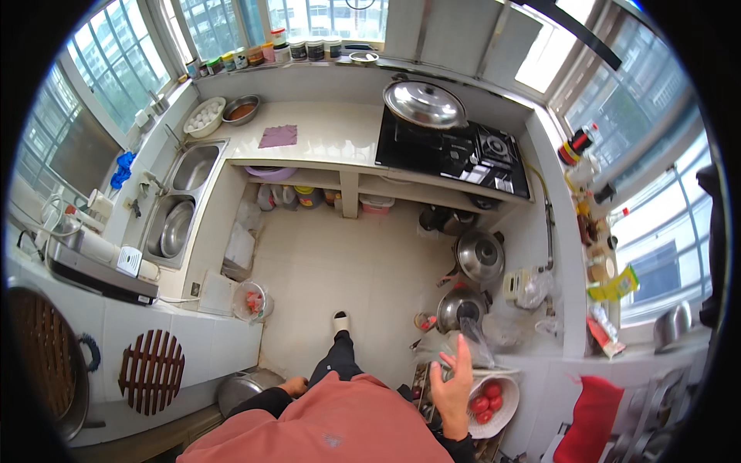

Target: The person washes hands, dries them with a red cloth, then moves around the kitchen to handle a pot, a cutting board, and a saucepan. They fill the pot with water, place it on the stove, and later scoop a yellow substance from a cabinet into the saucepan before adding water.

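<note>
My right hand (453, 386) is raised at my right side with its fingers spread, holding nothing. Just beyond it stands a white basket (506, 412) with several red tomatoes (492, 388). Clear plastic bags (476, 341) lie near its fingertips. My left hand (296, 386) hangs by my thigh, close to a large metal pot (249, 386); its fingers are partly hidden, and whether they are closed cannot be seen. One slippered foot (341, 322) is forward on the tiled floor (324, 260).
Ahead runs a counter (336, 127) with a black gas stove (451, 151), a lidded wok (425, 104) and a purple cloth (278, 136). A double sink (197, 168) is on the left, above a waste bin (253, 301). Lidded pots (479, 254) stand on the floor at right.
</note>
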`<state>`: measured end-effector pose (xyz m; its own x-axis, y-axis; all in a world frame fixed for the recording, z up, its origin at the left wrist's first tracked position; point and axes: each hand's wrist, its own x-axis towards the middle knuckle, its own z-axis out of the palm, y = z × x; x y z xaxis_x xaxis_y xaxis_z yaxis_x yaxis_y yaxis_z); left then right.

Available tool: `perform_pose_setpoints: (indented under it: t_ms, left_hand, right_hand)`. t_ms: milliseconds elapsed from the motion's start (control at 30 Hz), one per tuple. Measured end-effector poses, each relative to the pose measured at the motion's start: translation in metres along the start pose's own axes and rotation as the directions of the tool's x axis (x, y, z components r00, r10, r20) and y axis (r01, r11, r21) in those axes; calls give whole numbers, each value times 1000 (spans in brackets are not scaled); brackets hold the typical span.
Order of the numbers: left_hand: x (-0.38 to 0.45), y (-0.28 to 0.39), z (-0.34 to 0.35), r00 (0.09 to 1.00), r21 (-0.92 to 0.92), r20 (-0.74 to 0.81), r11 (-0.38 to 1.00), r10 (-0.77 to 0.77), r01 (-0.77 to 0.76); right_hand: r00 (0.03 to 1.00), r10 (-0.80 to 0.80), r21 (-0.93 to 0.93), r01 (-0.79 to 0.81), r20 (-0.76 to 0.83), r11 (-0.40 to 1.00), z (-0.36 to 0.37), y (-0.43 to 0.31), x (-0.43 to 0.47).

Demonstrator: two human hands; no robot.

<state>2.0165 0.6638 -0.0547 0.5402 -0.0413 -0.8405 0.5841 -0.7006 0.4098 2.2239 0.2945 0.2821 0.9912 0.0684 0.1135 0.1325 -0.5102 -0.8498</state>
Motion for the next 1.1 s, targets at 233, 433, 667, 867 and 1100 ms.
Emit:
perform_pose_setpoints:
  t_ms: [233,433,667,867,1100]
  left_hand:
    - [49,7,-151,979,-626,80,754,-190,198]
    - [47,34,-219,982,-750,74,640,-173,169]
    - [46,-15,-158,977,-548,-111,831,-183,94]
    - [58,-25,-93,906,-814,-34,538,-422,220]
    - [67,54,-88,857,-855,-136,496,-496,151]
  right_hand:
    - [983,-79,-66,92,168,994,88,-48,105]
    - [953,-94,-36,109,287,993,139,-74,172]
    - [865,-212,-18,246,454,969,184,-74,247]
    - [733,-336,92,352,591,931,212,-79,327]
    - [691,-385,165,365,612,916,211,-66,415]
